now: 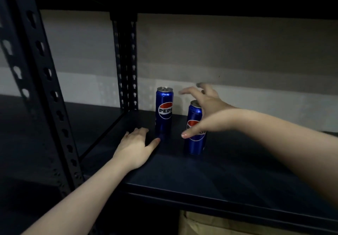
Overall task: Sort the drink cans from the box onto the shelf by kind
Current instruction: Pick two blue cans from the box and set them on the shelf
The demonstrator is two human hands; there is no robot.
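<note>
On the dark metal shelf (228,176), the spread right hand (204,110) hovered over a tall blue aluminium Pepsi can (194,143), gripping nothing. The left hand (136,143) lay flat, empty. Best slide it toward ten o'clock, beside its upright twin can (164,113).

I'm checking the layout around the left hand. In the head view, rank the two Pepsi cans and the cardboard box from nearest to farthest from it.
From the left hand:
1. Back Pepsi can, just right of its thumb.
2. Front Pepsi can, farther right, under the right hand.
3. Cardboard box, below the shelf.

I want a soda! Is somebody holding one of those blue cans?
No. Both cans stand free: left hand lies flat on the shelf, right hand spreads open by the nearer can.
</note>
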